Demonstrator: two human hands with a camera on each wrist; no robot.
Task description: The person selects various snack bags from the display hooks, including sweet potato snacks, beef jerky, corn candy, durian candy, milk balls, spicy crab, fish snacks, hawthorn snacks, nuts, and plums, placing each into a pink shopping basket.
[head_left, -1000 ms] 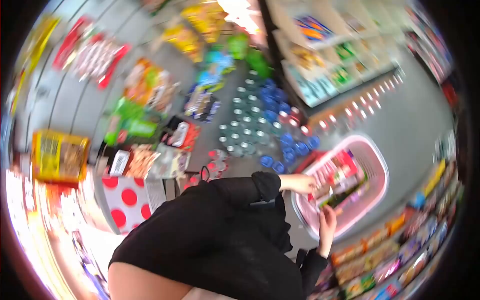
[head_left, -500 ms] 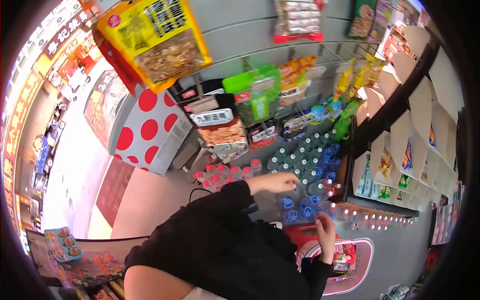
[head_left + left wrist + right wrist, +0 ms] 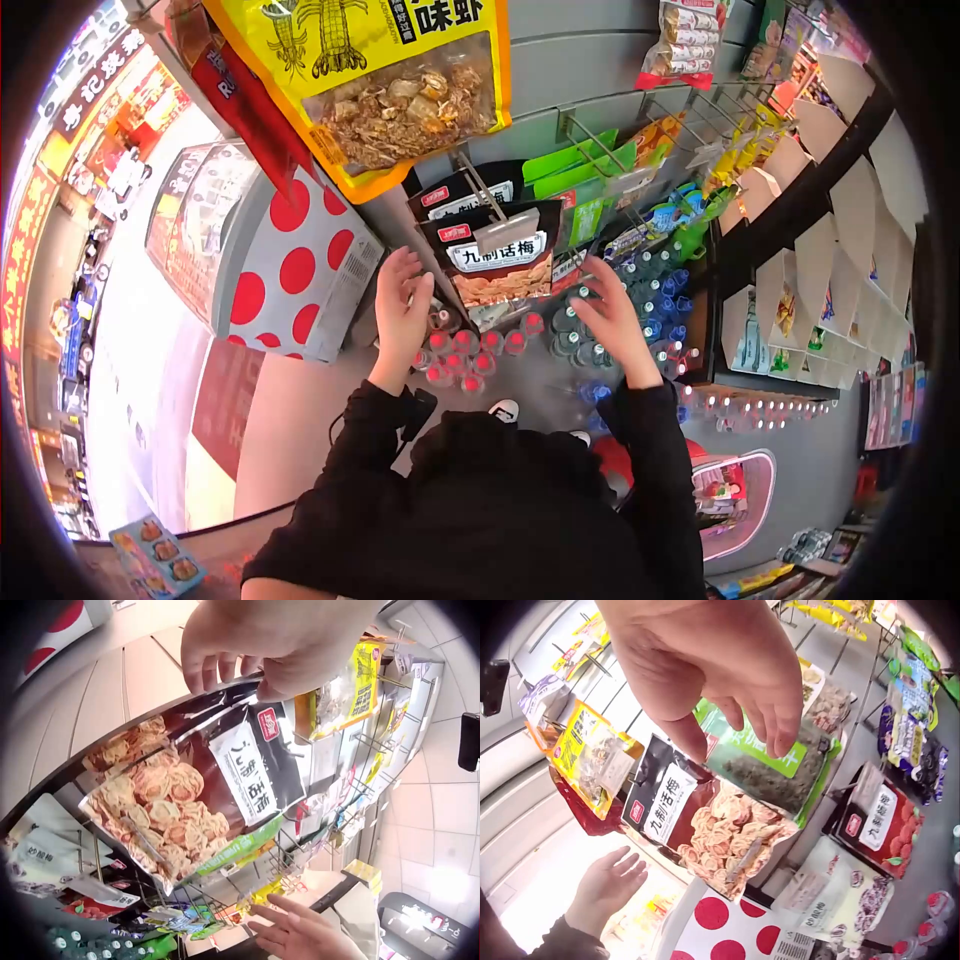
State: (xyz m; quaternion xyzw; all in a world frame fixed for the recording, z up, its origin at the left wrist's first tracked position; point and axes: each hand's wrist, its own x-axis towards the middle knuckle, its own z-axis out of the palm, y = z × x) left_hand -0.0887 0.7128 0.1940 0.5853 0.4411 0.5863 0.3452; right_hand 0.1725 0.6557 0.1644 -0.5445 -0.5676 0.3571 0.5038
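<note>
A black snack bag of dried plums [image 3: 497, 257] with a clear window hangs from a metal hook on the wall rack. To its left my left hand [image 3: 402, 310] is raised with fingers relaxed and nothing in it. On the other side my right hand [image 3: 612, 315] is held up with fingers spread, also with nothing in it. Up close in the left wrist view, the fingertips of the left hand [image 3: 270, 645] overlap the top edge of the bag [image 3: 184, 787]. The thumb of the right hand [image 3: 712, 667] appears over a green bag [image 3: 772, 761] behind the black one.
A large yellow snack bag [image 3: 400, 90] hangs above, close to the hands. A polka-dot box [image 3: 295, 265] stands at left. Red-capped bottles [image 3: 465, 350] and other bottles fill the floor below. A pink basket [image 3: 765, 490] holds packages at lower right, beside a shelf [image 3: 770, 300].
Both hands have moved from the pink basket up to either side of the black bag on the rack. The head view has turned left, towards the hanging snacks.
</note>
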